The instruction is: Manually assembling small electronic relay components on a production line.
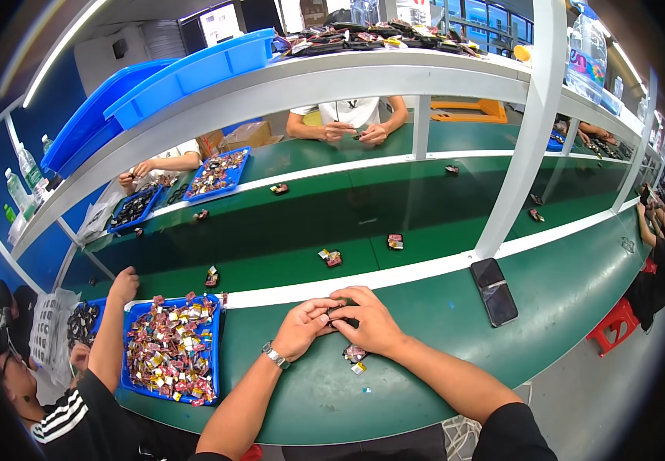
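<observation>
Over the green bench top, my left hand point(301, 329) and my right hand point(371, 321) meet with fingertips pinched together. Between them is a small black part point(334, 316), mostly covered by the fingers, so its exact kind cannot be made out. Just below my hands lies a small reddish piece with a white-and-yellow tab point(355, 355). To the left of my left forearm stands a blue tray point(216, 346) heaped with many similar reddish pieces point(167, 349).
A folded black phone point(494, 292) lies on the bench to the right. Beyond a white rail point(271, 295), scattered pieces point(332, 257) sit on a green belt. A co-worker's arm point(109, 338) reaches in at left. Overhead runs a shelf with blue trays point(186, 81). A white post point(520, 146) rises at right.
</observation>
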The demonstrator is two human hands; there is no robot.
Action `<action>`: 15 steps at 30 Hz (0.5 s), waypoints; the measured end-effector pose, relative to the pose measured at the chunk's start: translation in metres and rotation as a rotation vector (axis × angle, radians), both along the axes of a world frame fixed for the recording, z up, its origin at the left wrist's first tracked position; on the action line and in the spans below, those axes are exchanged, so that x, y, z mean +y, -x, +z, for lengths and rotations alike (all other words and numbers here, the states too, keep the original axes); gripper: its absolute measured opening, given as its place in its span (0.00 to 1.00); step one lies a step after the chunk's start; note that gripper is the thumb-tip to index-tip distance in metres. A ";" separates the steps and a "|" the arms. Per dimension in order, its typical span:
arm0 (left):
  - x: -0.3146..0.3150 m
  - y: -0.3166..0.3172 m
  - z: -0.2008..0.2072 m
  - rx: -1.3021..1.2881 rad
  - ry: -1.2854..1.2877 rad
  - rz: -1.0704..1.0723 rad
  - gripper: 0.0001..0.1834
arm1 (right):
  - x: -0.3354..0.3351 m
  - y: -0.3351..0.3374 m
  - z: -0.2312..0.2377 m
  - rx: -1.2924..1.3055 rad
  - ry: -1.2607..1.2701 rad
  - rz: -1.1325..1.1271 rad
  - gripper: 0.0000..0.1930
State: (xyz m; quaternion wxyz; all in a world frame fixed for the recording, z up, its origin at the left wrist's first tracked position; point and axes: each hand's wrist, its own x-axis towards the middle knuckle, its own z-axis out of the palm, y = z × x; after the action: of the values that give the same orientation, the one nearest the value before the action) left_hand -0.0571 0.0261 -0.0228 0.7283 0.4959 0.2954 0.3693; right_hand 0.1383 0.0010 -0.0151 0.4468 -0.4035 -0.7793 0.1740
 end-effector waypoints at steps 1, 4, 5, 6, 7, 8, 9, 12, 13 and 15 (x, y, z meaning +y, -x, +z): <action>0.000 0.001 0.000 -0.002 0.005 -0.001 0.16 | -0.001 0.002 0.000 0.001 -0.001 0.004 0.08; -0.002 0.001 -0.002 -0.015 -0.005 0.008 0.16 | -0.002 0.005 0.000 0.029 0.030 -0.020 0.08; -0.002 0.000 -0.003 -0.025 -0.018 0.018 0.16 | -0.001 0.005 0.000 0.039 0.011 -0.001 0.09; 0.000 -0.001 -0.005 -0.017 -0.023 0.029 0.15 | -0.001 0.005 0.001 0.049 -0.009 0.018 0.09; 0.000 -0.001 -0.007 -0.017 -0.022 0.027 0.15 | -0.001 0.004 0.002 0.049 -0.007 0.016 0.09; 0.000 0.000 -0.006 -0.024 -0.028 0.035 0.15 | -0.001 0.004 0.004 0.026 -0.044 0.018 0.09; 0.000 0.000 -0.006 -0.030 -0.035 0.042 0.15 | -0.001 0.004 0.006 0.004 -0.080 0.019 0.09; -0.001 0.001 -0.008 -0.047 -0.014 0.050 0.15 | -0.003 0.005 0.000 0.017 -0.020 -0.048 0.09; 0.000 0.001 -0.008 -0.044 -0.011 0.044 0.15 | -0.003 0.005 0.000 0.021 -0.017 -0.054 0.09; 0.001 0.000 -0.009 -0.070 -0.025 0.069 0.14 | -0.002 0.007 0.001 0.051 -0.031 -0.051 0.09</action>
State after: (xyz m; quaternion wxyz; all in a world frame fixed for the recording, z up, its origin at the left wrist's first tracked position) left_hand -0.0574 0.0271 -0.0314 0.7188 0.4812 0.2821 0.4149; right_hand 0.1310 -0.0008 -0.0141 0.4773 -0.4116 -0.7596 0.1605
